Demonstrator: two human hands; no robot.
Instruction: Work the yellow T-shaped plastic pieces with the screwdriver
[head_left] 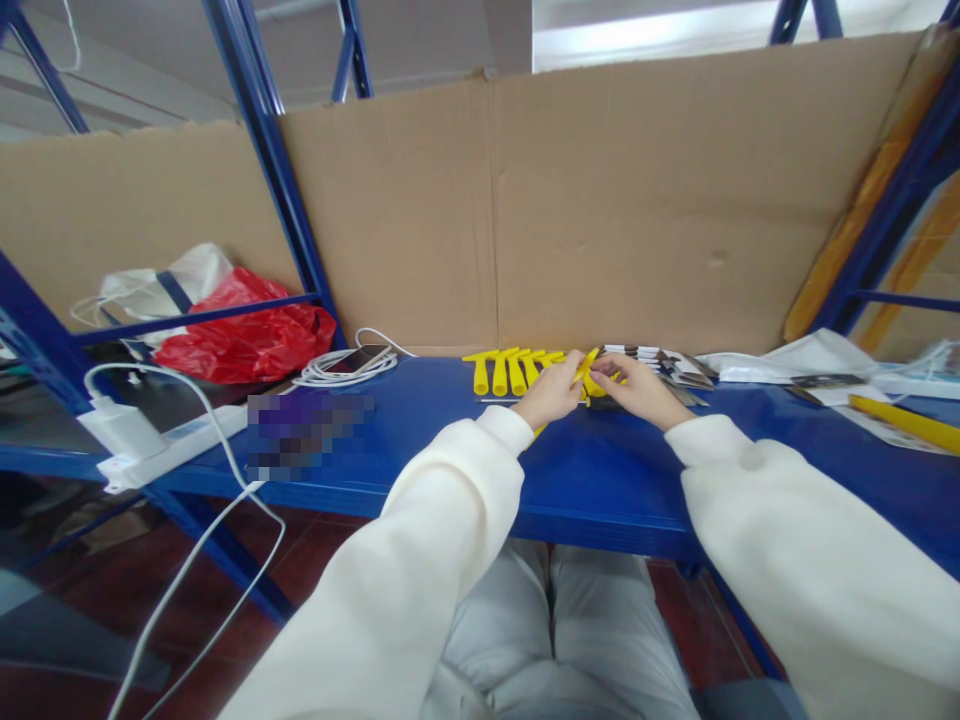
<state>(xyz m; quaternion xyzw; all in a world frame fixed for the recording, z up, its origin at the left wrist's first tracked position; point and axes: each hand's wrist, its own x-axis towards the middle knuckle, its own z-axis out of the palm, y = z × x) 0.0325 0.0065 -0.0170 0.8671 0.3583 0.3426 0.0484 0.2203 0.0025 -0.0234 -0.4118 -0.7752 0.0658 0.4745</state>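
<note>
Both hands meet at the back of the blue counter (450,440). Left hand (551,393) and right hand (636,390) each have fingers clamped on one yellow piece (586,366), held tilted just above the counter between them; exact grip partly hidden. Looks like fitting or sorting work: best to keep the piece low, pinch firm, wrists resting on the counter. Row of yellow pieces (504,370) lies just left, touching distance, easy to knock. Stack of printed cards (667,362) right behind the right hand, crowding it. Phone (358,358) on coiled cable (330,375) further left, red bag (247,335) beyond, power strip (150,440) at the edge, cardboard wall (600,200) behind
</note>
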